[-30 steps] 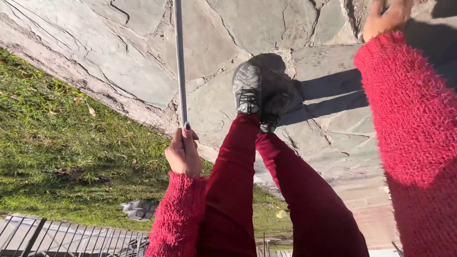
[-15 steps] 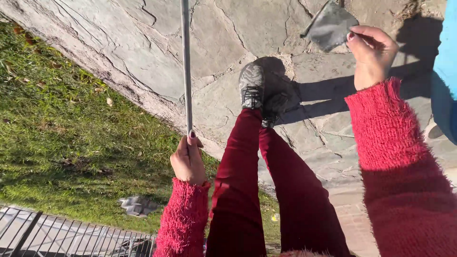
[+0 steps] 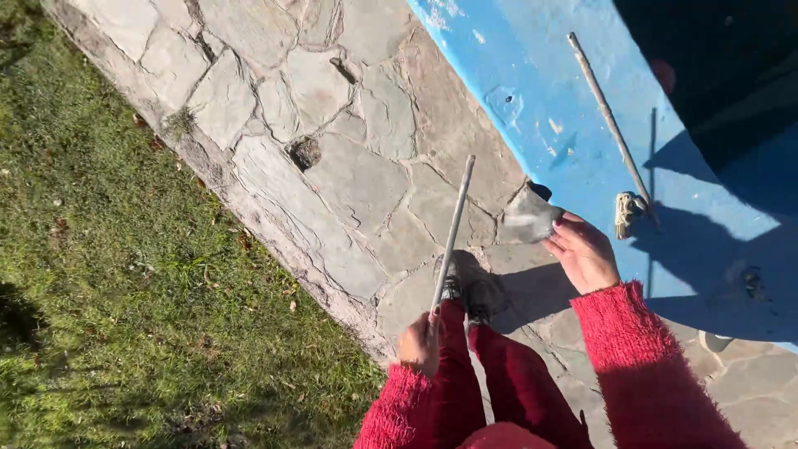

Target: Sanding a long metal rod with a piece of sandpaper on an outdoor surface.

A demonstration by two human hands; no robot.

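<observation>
left hand [image 3: 420,345]: your fingers closed around grey rod [image 3: 451,235]
right hand [image 3: 584,252]: pinching grey sheet [image 3: 526,219] beside blue wall [image 3: 573,125]
risk: rod tip may catch stone paving [image 3: 349,166]

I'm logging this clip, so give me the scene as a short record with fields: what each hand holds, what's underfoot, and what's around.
left hand: gripping the lower end of a thin grey metal rod that slants up over the paving
right hand: pinching a small grey sheet of sandpaper-like material
underfoot: irregular grey flagstone paving, dark shoes
left side: green grass
right side: blue painted surface with a second thin rod lying against it
clothing: fuzzy red sleeves, red trousers
</observation>
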